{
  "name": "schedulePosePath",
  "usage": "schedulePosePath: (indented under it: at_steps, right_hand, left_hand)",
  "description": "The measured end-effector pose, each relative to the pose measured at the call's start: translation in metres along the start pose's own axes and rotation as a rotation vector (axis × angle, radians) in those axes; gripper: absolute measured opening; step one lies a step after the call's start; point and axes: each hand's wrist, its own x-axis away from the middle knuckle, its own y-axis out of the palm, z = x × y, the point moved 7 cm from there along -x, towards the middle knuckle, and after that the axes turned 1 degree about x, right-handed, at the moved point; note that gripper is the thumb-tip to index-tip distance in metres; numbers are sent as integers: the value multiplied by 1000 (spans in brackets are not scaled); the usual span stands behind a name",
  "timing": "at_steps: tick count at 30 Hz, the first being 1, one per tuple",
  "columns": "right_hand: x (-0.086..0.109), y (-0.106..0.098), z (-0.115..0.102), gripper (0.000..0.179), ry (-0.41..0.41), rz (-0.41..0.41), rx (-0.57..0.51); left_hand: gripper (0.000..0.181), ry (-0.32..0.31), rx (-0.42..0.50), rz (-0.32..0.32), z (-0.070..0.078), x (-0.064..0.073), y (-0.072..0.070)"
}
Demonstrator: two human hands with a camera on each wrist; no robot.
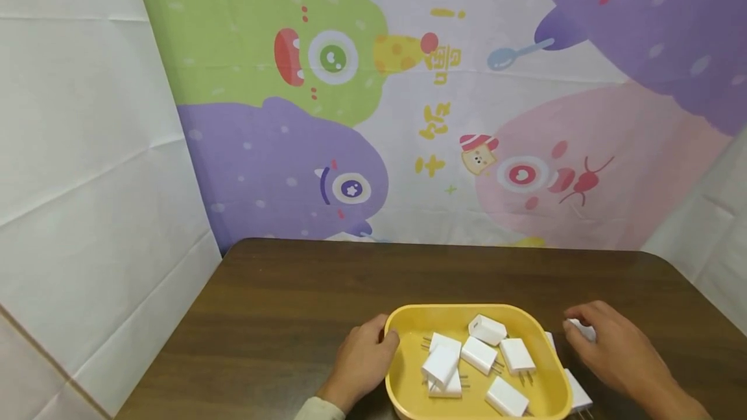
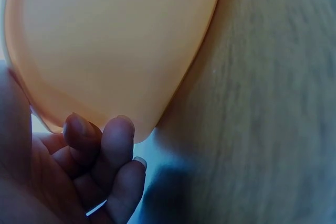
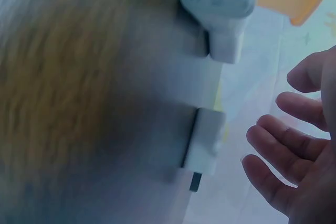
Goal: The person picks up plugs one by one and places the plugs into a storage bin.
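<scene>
My left hand (image 1: 363, 356) grips the left rim of a yellow plastic basin (image 1: 408, 324). In the left wrist view, its curled fingers (image 2: 118, 137) lie against the basin's outer wall (image 2: 115, 40). Several white plug chargers (image 1: 506, 397) with metal prongs lie inside, some stacked on one another. To the right of the basin my right hand (image 1: 618, 349) hovers near a white charger (image 1: 585, 330), which it partly hides. The right wrist view shows those fingers (image 3: 278, 148) loosely spread and apart from the chargers (image 3: 206, 140), holding nothing.
Beside the basin's right wall lies another charger (image 1: 576, 393), and one more (image 1: 550, 340) is mostly hidden by the rim. Everything stands on a dark brown wooden table (image 1: 280, 323). A cartoon-printed cloth (image 1: 408, 212) hangs behind it, with white sheeting (image 1: 87, 167) at the left.
</scene>
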Motion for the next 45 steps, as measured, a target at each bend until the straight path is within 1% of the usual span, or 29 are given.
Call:
schedulePosePath:
  at_steps: [5,9,12,17,19,20,24,27,37,45]
  right_hand:
    - [1,6,9,13,20,-39,-11]
    - [0,8,14,11,4,-31,-5]
    - [-2,9,18,12,7,-35,1]
    - [-4,11,25,15,45,-84,13]
    - [-4,12,27,18,67,-126,31]
    - [-5,13,28,19,68,-137,41]
    - [-9,15,32,27,90,-229,98]
    - [-11,15,33,28,77,-252,119]
    - [-14,19,36,25,26,-272,151]
    - [-15,22,37,31,5,-306,179]
  left_hand:
    - [16,-8,-4,2,-2,1,0]
    - [16,-10,-5,6,-3,2,0]
    - [16,-7,-8,12,-3,2,0]
    - [16,-6,-11,12,-2,2,0]
    - [16,-2,-19,13,-1,1,0]
    - [17,0,-25,14,-1,1,0]
    - [20,3,-59,26,1,1,-1]
    - [22,-3,-74,30,0,1,-1]
    - [22,-27,-64,7,0,1,-1]
    - [22,-37,-61,-3,1,1,-1]
